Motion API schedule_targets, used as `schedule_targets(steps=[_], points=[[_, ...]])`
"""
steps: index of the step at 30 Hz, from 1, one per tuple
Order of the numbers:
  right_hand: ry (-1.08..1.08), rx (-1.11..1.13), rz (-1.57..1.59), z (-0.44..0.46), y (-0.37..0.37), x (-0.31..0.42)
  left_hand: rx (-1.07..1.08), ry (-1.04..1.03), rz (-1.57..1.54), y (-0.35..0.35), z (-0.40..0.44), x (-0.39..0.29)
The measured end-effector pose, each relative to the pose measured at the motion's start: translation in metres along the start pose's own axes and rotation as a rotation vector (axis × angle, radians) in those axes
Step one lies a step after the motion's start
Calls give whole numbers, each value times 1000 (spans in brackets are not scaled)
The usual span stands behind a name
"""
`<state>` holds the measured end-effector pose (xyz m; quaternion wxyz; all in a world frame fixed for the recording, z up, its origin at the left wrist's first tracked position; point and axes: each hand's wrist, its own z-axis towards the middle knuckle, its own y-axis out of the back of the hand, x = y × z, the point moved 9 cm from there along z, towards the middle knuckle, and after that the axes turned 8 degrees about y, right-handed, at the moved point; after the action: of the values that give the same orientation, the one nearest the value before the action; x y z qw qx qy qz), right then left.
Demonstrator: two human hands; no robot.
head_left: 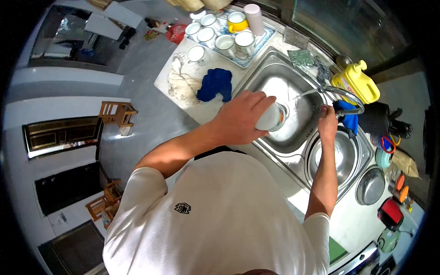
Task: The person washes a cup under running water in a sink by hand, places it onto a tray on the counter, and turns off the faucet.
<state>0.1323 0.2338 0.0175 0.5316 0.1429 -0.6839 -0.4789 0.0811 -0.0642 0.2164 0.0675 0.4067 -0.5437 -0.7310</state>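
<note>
My left hand [245,117] is closed round a white mug [269,118], which is tilted over the near side of the steel sink basin [293,133]. At the basin's right side, my right hand [327,121] has its fingers curled near the base of the curved faucet [353,98]; what they grip is too small to make out. A thin stream of water runs from the faucet's spout into the basin. Just right of my right hand lies a blue cloth [350,120].
Several mugs, a yellow mug [237,22] and a pink bottle [254,19] stand at the counter's far left. A dark blue cloth [215,85] and a pale cloth [181,82] lie nearer. Right are a yellow jug [355,82], a metal bowl [341,158] and a round lid [371,185].
</note>
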Motion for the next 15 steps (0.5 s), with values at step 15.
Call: schedule_targets(steps=[15], points=[[-17,-14,101,-19,5,-7,49,-174,-17,28,-3,6]])
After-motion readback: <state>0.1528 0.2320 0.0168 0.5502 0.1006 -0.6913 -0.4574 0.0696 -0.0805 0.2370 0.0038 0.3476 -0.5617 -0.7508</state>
